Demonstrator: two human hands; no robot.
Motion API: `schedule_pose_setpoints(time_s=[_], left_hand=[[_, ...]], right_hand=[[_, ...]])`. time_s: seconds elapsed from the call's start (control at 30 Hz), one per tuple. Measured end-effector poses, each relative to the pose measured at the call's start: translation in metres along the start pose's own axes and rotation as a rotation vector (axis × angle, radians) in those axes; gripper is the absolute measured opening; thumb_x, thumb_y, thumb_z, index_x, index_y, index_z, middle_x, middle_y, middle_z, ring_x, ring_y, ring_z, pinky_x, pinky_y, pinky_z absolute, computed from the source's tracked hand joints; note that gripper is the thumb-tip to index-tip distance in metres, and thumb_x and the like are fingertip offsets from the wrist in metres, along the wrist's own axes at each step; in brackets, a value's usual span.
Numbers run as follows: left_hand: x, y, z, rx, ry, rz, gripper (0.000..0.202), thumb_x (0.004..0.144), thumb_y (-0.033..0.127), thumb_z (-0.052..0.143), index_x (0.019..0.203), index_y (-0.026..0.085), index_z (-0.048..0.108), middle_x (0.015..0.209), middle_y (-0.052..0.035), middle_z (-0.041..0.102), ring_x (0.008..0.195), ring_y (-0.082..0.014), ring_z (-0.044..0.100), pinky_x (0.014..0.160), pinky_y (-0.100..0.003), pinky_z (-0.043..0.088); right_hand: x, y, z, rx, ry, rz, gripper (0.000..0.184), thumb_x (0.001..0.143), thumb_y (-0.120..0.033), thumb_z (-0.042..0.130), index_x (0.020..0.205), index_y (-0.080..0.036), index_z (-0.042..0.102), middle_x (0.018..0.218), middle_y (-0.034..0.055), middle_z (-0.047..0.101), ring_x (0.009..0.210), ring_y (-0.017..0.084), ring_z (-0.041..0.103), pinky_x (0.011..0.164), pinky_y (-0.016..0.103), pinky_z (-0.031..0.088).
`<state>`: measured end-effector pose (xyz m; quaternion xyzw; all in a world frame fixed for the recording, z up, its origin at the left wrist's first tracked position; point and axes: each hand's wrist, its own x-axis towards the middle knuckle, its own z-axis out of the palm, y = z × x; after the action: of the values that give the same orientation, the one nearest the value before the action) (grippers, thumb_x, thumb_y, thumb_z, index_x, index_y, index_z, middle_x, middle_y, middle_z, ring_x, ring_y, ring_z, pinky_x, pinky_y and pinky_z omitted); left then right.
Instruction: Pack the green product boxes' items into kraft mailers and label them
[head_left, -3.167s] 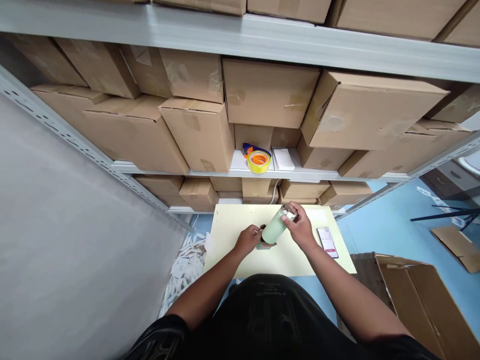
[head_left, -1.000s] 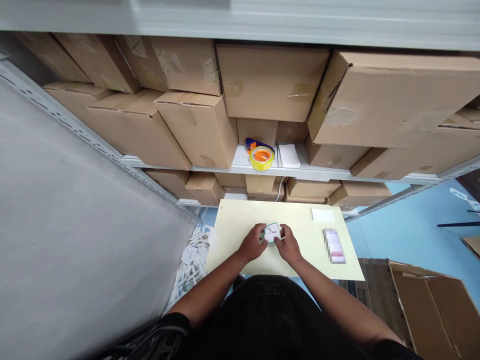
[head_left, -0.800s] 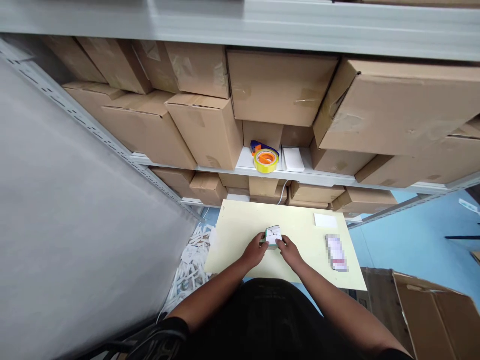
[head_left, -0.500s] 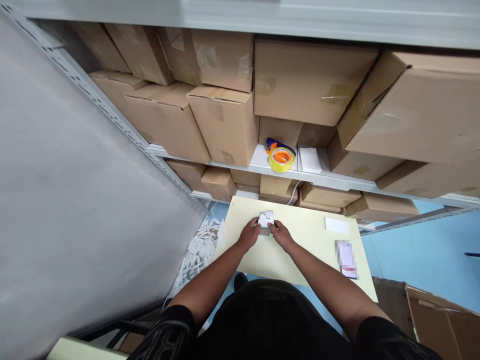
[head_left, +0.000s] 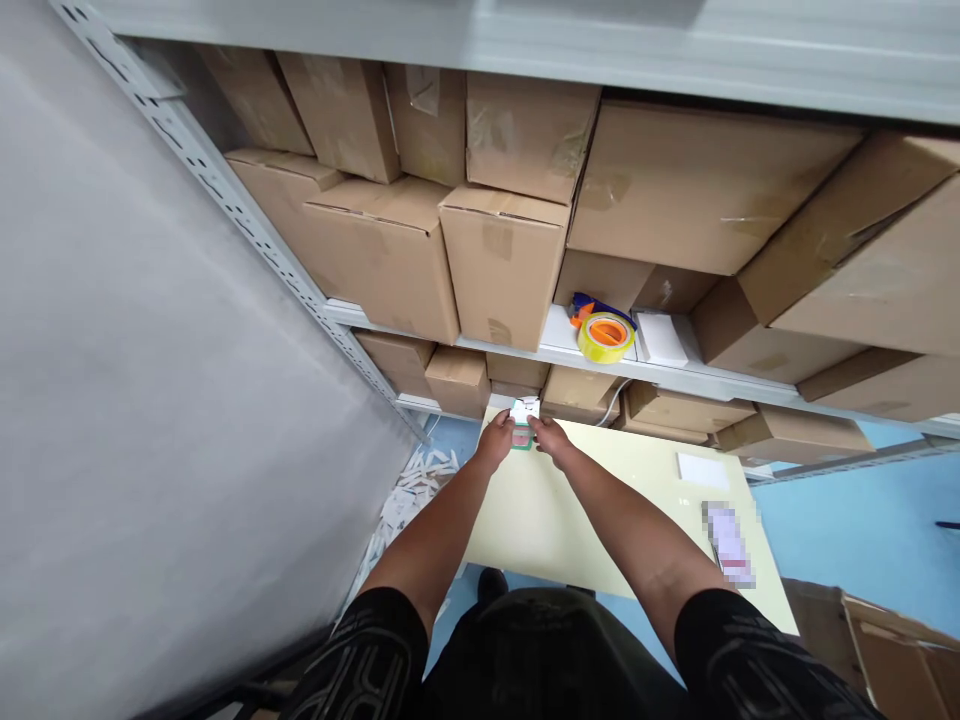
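A small white and green box (head_left: 523, 420) is held between both hands at the far left corner of the pale yellow table (head_left: 600, 500). My left hand (head_left: 496, 440) grips its left side with curled fingers. My right hand (head_left: 550, 436) grips its right side. The box stands upright with its white top facing up. Both arms are stretched far forward.
A phone (head_left: 729, 545) and a white card (head_left: 702, 470) lie on the table's right part. A yellow tape roll (head_left: 605, 336) and a white box (head_left: 660, 338) sit on the metal shelf among cardboard boxes (head_left: 502, 260). White paper scraps (head_left: 409, 490) litter the floor at left. A grey wall (head_left: 112, 400) stands left.
Both hands have carried the small box from the table's middle to its far left corner. Earlier my hands held a pale green cylinder there. The camera has swung left.
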<state>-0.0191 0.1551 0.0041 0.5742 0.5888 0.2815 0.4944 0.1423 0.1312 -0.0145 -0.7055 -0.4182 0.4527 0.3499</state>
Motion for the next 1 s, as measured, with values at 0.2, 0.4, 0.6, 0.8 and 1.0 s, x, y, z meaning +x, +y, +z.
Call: schedule_pose_setpoints(time_s=[0.2, 0.4, 0.6, 0.8, 1.0], left_hand=[[-0.010, 0.005, -0.001, 0.019, -0.022, 0.027, 0.038, 0.098, 0.037, 0.053, 0.130, 0.023, 0.067, 0.123, -0.0072, 0.074, 0.114, -0.0261, 0.067, 0.097, -0.034, 0.049], [-0.034, -0.009, 0.003, -0.072, 0.103, -0.011, 0.050, 0.095, 0.035, 0.056, 0.141, 0.017, 0.055, 0.145, -0.0155, 0.061, 0.130, -0.0278, 0.060, 0.108, -0.038, 0.045], [-0.110, -0.057, 0.020, -0.010, 0.206, -0.012, 0.037, 0.092, 0.039, 0.057, 0.120, 0.016, 0.064, 0.131, -0.0162, 0.066, 0.120, -0.0267, 0.065, 0.105, -0.039, 0.049], [-0.198, -0.084, 0.082, 0.070, 0.148, -0.163, 0.036, 0.089, 0.047, 0.053, 0.106, 0.018, 0.068, 0.108, -0.0102, 0.073, 0.103, -0.0264, 0.070, 0.092, -0.040, 0.054], [-0.250, -0.058, 0.145, 0.018, 0.112, -0.250, 0.037, 0.085, 0.051, 0.053, 0.098, 0.019, 0.068, 0.095, -0.0067, 0.074, 0.086, -0.0235, 0.069, 0.076, -0.035, 0.054]], right_hand=[[-0.018, -0.007, -0.011, 0.012, -0.015, 0.137, 0.047, 0.083, -0.064, 0.062, 0.105, -0.023, 0.066, 0.099, 0.0060, 0.072, 0.088, 0.021, 0.065, 0.073, 0.030, 0.052], [-0.078, 0.019, -0.049, 0.093, -0.052, 0.200, 0.039, 0.085, -0.057, 0.065, 0.105, -0.023, 0.067, 0.112, 0.0064, 0.070, 0.097, 0.021, 0.067, 0.077, 0.030, 0.053], [-0.150, 0.094, -0.111, 0.174, -0.114, 0.337, 0.033, 0.085, -0.049, 0.068, 0.100, -0.020, 0.068, 0.111, 0.0097, 0.070, 0.087, 0.019, 0.070, 0.072, 0.029, 0.053], [-0.188, 0.158, -0.180, 0.196, -0.200, 0.437, 0.029, 0.083, -0.045, 0.071, 0.096, -0.019, 0.067, 0.100, 0.0089, 0.071, 0.077, 0.016, 0.069, 0.067, 0.027, 0.052], [-0.185, 0.183, -0.229, 0.153, -0.314, 0.429, 0.028, 0.084, -0.044, 0.069, 0.096, -0.018, 0.068, 0.100, 0.0092, 0.073, 0.076, 0.016, 0.069, 0.066, 0.026, 0.052]])
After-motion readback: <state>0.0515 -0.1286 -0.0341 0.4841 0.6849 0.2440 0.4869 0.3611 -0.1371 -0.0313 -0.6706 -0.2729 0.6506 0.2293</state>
